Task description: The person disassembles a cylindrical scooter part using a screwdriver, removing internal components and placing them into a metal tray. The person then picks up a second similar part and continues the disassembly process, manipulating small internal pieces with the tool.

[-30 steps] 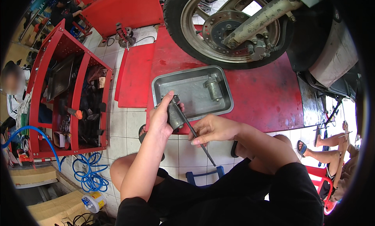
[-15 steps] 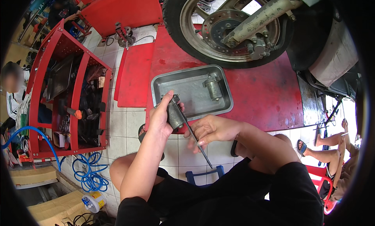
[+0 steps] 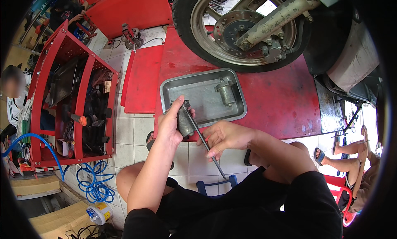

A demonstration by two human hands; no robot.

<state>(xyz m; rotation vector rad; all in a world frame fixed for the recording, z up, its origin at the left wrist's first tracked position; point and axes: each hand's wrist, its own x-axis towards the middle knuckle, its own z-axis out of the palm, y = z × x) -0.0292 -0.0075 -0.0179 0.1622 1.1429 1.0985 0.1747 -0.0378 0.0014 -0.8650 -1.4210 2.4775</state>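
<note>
My left hand (image 3: 168, 125) is closed around a grey cylindrical starter motor (image 3: 185, 122), held tilted above the near edge of a metal tray (image 3: 244, 111). A long thin metal rod (image 3: 202, 136) runs slantwise from the motor's upper end toward my lap. Partway along it, the thumb and fingers of my right hand (image 3: 227, 140) pinch the rod. Whatever the rod's upper tip meets is covered by my left fingers. Inside the tray lies a second starter motor (image 3: 226, 92) of similar shape, near the right side.
The tray sits on a red platform (image 3: 281, 102) under a motorcycle wheel (image 3: 248, 28). To the left stands a red tool cart (image 3: 78, 111), with a coiled blue hose (image 3: 96, 183) beside it. A blue stool (image 3: 215, 184) shows below my hands. Other people are at both sides.
My right fingers have shifted slightly on the rod and look closed more firmly around it. The left hand and motor have stayed in place.
</note>
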